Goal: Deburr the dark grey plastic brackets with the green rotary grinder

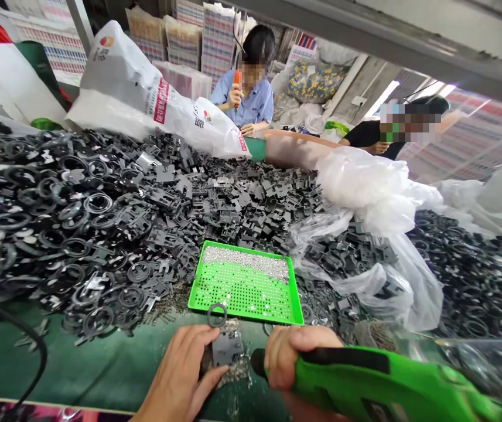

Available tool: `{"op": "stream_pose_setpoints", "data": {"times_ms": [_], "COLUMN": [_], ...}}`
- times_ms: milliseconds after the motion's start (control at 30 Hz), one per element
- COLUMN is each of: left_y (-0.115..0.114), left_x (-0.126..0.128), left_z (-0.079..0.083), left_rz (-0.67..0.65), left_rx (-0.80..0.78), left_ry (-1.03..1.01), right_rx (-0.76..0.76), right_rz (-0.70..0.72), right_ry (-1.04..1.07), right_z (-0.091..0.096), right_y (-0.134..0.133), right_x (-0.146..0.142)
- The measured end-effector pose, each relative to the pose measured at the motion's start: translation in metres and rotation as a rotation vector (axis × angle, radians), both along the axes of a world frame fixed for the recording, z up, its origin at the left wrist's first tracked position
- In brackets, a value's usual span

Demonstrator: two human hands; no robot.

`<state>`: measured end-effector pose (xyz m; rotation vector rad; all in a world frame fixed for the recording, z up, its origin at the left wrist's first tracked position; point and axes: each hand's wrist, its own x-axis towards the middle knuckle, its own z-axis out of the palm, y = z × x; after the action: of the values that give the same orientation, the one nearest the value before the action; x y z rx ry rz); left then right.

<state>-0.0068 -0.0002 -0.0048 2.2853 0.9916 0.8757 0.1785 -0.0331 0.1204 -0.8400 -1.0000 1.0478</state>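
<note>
My left hand (184,372) is at the near edge of the table, fingers closed round a small grey plastic bracket (228,347) that rests on a scatter of tiny screws. A black ring (217,315) sits just above the bracket. My right hand (292,354) grips a bright green electric screwdriver (378,381), its black tip pointing left towards the bracket. Right behind both hands lies a green perforated tray (246,290) with a band of small silver screws along its far side.
Large heaps of black rings (57,223) and grey brackets (233,199) cover the table. Clear plastic bags (365,193) of parts lie to the right, a white sack (145,94) behind. Two other people sit across; one holds an orange screwdriver (236,88). A black cable (35,346) runs at left.
</note>
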Motion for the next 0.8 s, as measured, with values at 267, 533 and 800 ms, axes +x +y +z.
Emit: {"op": "stream_pose_setpoints", "data": {"times_ms": [267,533,800], "left_y": [-0.001,0.002,0.003], "left_x": [-0.001,0.001,-0.001], "left_z": [0.006,0.003,0.006], "left_rz": [-0.001,0.022,0.011], "left_rx": [-0.043,0.044,0.030], "left_ry": [-0.005,-0.014,0.011], "right_rx": [-0.071,0.190,0.131], "right_rz": [0.021,-0.371,-0.402], "right_ry": [0.045,0.045,-0.052], "right_z": [-0.026,-0.009,-0.055], "right_y": [0.003,0.066,0.099], "right_x": [-0.006,0.009,0.027]}}
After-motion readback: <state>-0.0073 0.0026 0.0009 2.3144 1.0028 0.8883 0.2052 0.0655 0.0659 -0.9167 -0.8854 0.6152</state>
